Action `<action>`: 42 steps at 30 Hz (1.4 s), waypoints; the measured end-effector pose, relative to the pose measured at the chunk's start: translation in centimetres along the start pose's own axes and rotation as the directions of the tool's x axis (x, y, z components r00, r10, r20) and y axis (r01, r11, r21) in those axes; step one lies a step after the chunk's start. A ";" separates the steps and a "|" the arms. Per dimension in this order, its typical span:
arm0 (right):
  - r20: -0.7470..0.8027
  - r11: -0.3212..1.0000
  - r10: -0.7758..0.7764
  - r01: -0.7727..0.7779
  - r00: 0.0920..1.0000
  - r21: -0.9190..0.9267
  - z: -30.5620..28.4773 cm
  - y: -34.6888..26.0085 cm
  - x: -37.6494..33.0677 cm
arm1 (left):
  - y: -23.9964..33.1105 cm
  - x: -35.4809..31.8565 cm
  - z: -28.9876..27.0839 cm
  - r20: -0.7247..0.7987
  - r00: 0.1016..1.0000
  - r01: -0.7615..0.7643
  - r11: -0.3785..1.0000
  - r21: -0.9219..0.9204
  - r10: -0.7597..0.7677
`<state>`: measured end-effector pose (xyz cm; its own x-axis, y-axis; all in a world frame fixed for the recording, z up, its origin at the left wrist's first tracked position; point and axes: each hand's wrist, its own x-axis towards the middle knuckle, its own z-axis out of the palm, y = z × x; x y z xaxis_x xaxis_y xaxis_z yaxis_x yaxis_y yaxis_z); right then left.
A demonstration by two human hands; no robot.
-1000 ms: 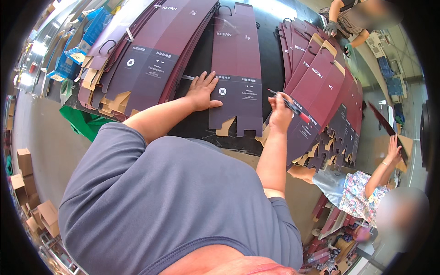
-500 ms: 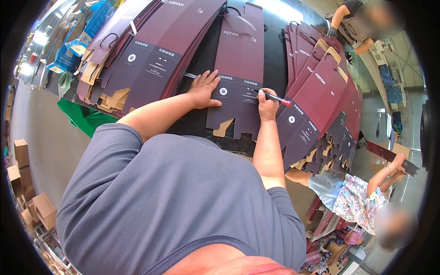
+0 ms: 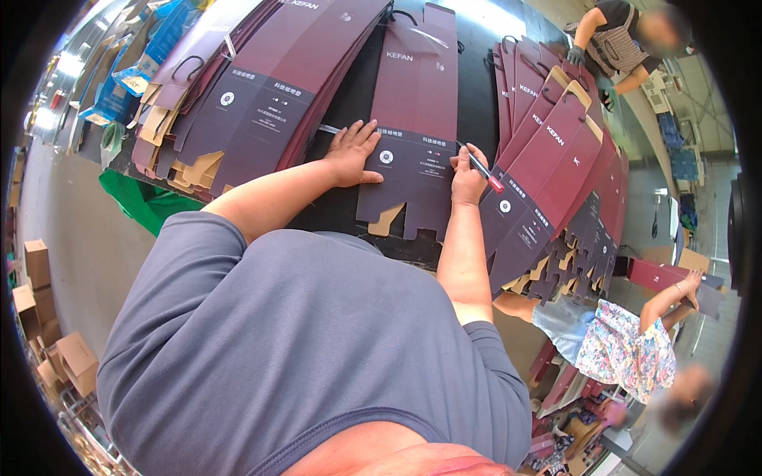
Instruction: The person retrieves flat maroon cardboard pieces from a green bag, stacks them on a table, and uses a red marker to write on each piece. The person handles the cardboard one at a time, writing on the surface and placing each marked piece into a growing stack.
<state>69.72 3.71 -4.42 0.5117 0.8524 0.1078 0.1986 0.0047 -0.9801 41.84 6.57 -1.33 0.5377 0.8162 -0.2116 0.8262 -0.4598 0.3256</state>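
At the right edge of the flat carton sheet (image 3: pixel 409 119), the right hand (image 3: pixel 468 178) is closed in a writing grip around a pen (image 3: pixel 480 168) with a red end. The pen points up and to the left, and its tip seems to touch the sheet near the dark printed band, though the tip itself is too small to see clearly. The sheet lies directly in front of this hand, with its long axis running away from the person, from the cut flaps near the body toward the far side of the black table (image 3: pixel 480 87). The left hand (image 3: pixel 353 151) is open and flat, fingers spread, pressing on the left side of the same sheet. Both hands are on it, so neither is really nearer. To the left lies a stack of sheets (image 3: pixel 270 87), and to the right a fanned row of sheets (image 3: pixel 548 166), just beside the right hand.
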 end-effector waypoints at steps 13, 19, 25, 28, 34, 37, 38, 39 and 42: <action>0.080 0.795 -0.374 0.364 0.924 -0.486 -0.1 -2.4 -2.7 | 0.5 -0.4 -1.7 0.024 0.999 -0.026 0.999 -0.047 0.027; -0.128 0.728 -0.452 0.283 0.883 -0.624 -9.5 -7.0 -2.9 | -3.0 -2.7 -12.2 -0.359 0.912 -0.262 0.956 -0.134 0.199; -0.415 0.750 -0.363 -0.002 0.834 -0.661 -13.6 -7.1 -4.1 | -17.8 -4.8 -17.9 -0.330 0.783 0.467 0.848 -0.251 -0.528; -0.338 0.709 -0.414 0.066 0.845 -0.702 -11.2 -7.8 -5.1 | -16.6 -5.4 -17.1 -0.271 0.746 0.578 0.794 -0.188 -0.608; -0.005 0.734 -0.511 0.434 0.859 -0.523 -2.6 -8.3 -6.3 | -13.6 -5.5 -18.5 -0.220 0.747 0.639 0.769 -0.025 -0.627; 0.117 0.685 -0.596 0.578 0.795 -0.443 0.3 -8.9 -6.6 | -16.6 -5.0 -17.2 -0.318 0.834 0.460 0.886 -0.047 -0.450; 0.108 0.722 -0.556 0.543 0.824 -0.428 1.1 -8.4 -7.1 | -17.0 -4.6 -17.2 -0.291 0.839 0.466 0.883 -0.056 -0.461; 0.111 0.768 -0.504 0.503 0.857 -0.397 1.3 -8.0 -7.2 | -17.3 -4.0 -17.0 -0.316 0.818 0.486 0.871 -0.066 -0.480; 0.116 0.829 -0.431 0.443 0.895 -0.341 1.6 -6.5 -7.4 | -19.0 -1.8 -16.4 -0.264 0.836 0.483 0.873 -0.060 -0.481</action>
<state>63.25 -1.79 0.89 0.2752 0.8216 0.4992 0.6764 0.2035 -0.7079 22.44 19.55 7.97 0.0076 0.9959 -0.0898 0.9713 0.0140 0.2374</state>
